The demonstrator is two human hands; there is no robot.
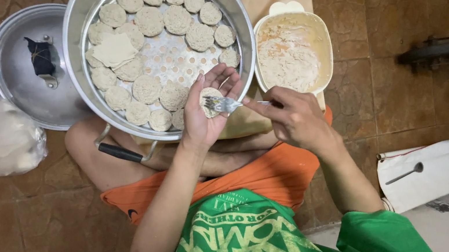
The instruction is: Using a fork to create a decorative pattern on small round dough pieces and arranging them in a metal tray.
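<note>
Our left hand (205, 108) cups a dumpling (210, 101), right hand (293, 117) fingers pinching a fork (228, 104) on it, above the steamer (81, 64), filling tub (325, 41) alongside.

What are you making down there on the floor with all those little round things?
A person sits cross-legged on the tiled floor. The left hand cups a small dumpling, and the right hand presses a fork onto its filling. In front is a big metal steamer tray already ringed with finished dumplings, with a bare patch in the middle. A tub of filling sits beside it, and the steamer lid lies on the other side.
</note>
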